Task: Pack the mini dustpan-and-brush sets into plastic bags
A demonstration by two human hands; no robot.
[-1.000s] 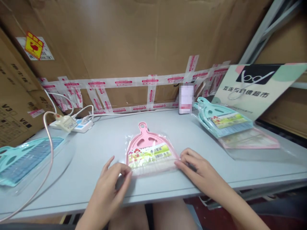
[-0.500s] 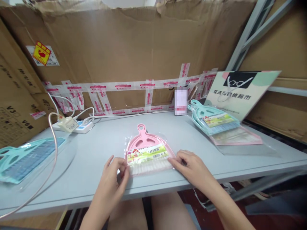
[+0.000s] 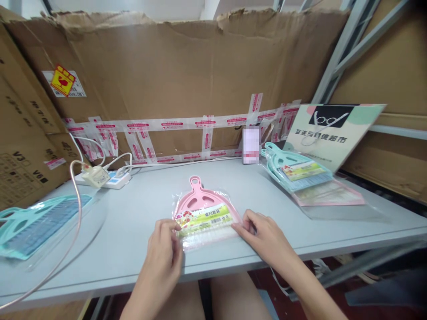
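A pink dustpan and brush set (image 3: 200,200) in a clear plastic bag lies on the grey table before me, its handle pointing away. Across it sits a green and yellow label (image 3: 205,220) with mushroom pictures; white bristles show below. My left hand (image 3: 165,251) is closed at the bag's lower left edge, fingers curled, fingertips on the plastic. At the lower right edge, my right hand (image 3: 263,233) pinches the bag between thumb and bent fingers.
Bagged turquoise dustpan sets (image 3: 293,166) lie on a pink one (image 3: 333,193) at right, before a printed board (image 3: 333,133). A turquoise set (image 3: 43,224) lies left, near a cable (image 3: 79,209) and power strip (image 3: 118,179). A phone-like screen (image 3: 251,144) leans against the carton (image 3: 187,66).
The left fingers have curled over the bag's left edge, and the set's near side has turned slightly. The right hand stays at its edge. My view has tilted up a little.
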